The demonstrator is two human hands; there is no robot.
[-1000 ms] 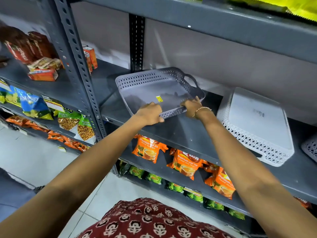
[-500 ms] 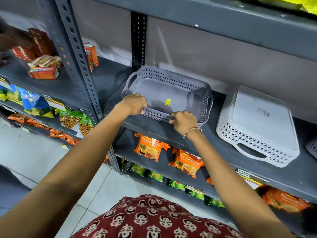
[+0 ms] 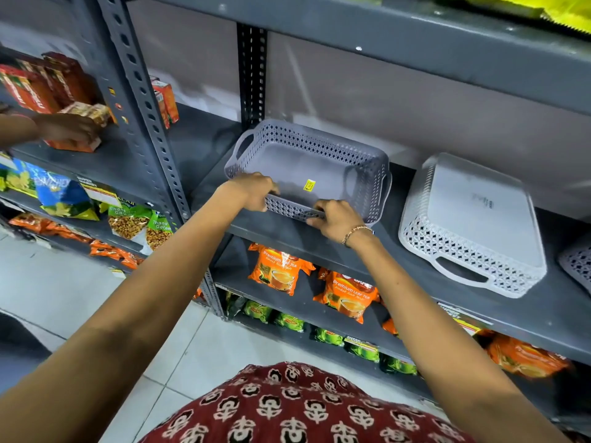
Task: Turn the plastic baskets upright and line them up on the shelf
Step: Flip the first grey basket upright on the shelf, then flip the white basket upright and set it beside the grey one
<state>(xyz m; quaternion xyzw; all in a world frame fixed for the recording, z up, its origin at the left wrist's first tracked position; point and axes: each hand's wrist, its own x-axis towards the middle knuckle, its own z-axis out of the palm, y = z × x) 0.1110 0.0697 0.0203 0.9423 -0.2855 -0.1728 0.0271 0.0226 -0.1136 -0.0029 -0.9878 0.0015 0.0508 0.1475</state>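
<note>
While the grey basket (image 3: 307,174) sits upright, left hand (image 3: 252,190) and right hand (image 3: 335,219) fingers clasp its near rim; white basket (image 3: 473,225) beyond the right fingers lies inverted.

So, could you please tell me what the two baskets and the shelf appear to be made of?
Grey basket: moulded plastic, matte, with a perforated lattice wall. White basket, upside down: similar plastic, smooth base, slight sheen. Shelf: probably grey-painted metal, judging by its thin edge and the slotted upright.
</note>
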